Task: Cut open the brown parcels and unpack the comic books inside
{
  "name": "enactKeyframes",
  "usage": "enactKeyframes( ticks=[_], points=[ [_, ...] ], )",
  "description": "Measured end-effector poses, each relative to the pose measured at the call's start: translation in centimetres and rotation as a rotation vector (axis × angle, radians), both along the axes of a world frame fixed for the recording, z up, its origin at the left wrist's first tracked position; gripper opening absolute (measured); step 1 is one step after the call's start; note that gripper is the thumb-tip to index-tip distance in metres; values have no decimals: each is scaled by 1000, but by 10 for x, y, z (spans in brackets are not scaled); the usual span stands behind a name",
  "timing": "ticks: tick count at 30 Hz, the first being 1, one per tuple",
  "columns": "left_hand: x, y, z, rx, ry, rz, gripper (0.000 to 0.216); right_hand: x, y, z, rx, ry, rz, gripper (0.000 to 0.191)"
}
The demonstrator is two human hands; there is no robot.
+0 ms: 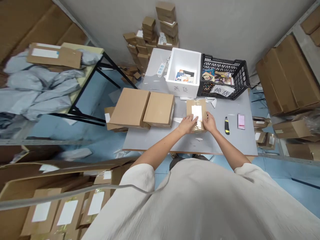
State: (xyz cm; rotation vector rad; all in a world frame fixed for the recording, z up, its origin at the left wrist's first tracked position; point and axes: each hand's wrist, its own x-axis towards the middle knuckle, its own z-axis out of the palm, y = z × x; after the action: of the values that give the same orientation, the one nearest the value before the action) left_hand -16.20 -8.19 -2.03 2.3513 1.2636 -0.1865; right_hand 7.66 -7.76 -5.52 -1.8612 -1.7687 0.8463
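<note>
A small taped cardboard box point(190, 106) with a white label point(196, 110) lies on the grey table in front of me. My left hand point(188, 124) grips its near left part, thumb reaching over the label's lower edge. On the opposite side, my right hand point(209, 122) is closed around the right edge of the box; some of its fingertips are hidden. A small dark mark shows by the right fingers, too small to name. Apart from both hands, a yellow-and-black utility knife point(226, 125) lies to the right, with a pink-and-white packet point(241, 121) beyond it.
Two larger cardboard boxes point(130, 106) stand left on the table point(160, 141). Behind are a white foam bin point(183, 89) and a black plastic crate point(241, 85) holding books. A power strip point(161, 69) lies at the back. Stacked boxes point(166, 13) line the wall.
</note>
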Motion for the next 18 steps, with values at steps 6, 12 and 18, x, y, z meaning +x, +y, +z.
enactKeyframes(
  ticks=[6,12,18],
  points=[
    [-45,6,4,-89,57,168,133,-47,11,9,64,144,151,73],
    [-83,9,9,-293,53,282,149,-58,15,-10,-59,180,-64,72],
    [-72,5,0,-326,-78,404,135,-43,8,-32,-317,367,-236,71]
  ],
)
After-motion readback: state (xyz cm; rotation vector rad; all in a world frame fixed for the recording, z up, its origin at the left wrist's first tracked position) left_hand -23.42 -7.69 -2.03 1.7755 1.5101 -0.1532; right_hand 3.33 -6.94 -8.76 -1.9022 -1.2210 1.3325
